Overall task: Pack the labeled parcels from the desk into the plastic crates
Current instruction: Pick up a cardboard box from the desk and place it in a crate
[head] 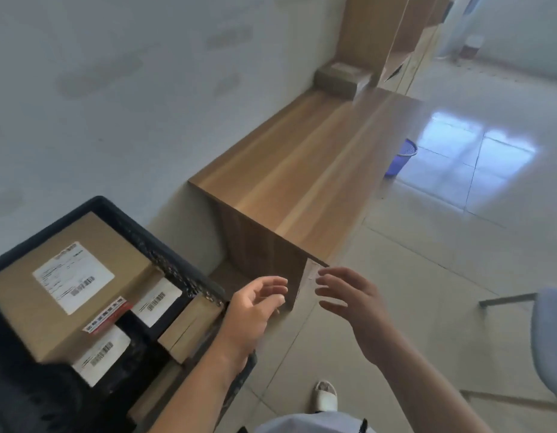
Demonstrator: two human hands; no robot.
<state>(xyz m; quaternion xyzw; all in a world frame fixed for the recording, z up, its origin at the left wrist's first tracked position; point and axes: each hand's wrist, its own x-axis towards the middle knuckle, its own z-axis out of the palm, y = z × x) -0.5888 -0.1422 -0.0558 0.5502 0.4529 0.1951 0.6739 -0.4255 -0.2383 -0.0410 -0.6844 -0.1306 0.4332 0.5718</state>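
A: Where's the next parcel (pixel 341 79)?

B: Far end of the tabletop (pixel 302 170), well ahead of both sets of fingers, tucked against the wall by the upright wooden panel. It's a brown cardboard box, blurred at this range. I can't make out a label on it.

A: And the ones already packed?

B: In the black plastic crate (pixel 165 245), just left of the left hand (pixel 255 307). A large labeled box (pixel 68 282) lies on top, with smaller labeled parcels showing at its near edge.

A: What are the fingers doing?

B: Both hands are released and hold nothing. The left fingers (pixel 271 285) are loosely curled and spread, hovering beyond the crate's corner. The right hand (pixel 352 301) has its fingers (pixel 330 276) splayed wide, close to the tabletop's near corner but seemingly not touching it.

A: How should the far box handle?

B: My guess is stiff-sided and fairly light, with dry cardboard that grips well. It looks too broad for one hand, so I'd take it with fingers on two opposite side faces, palms pressing inward, keeping clear of any taped seam.
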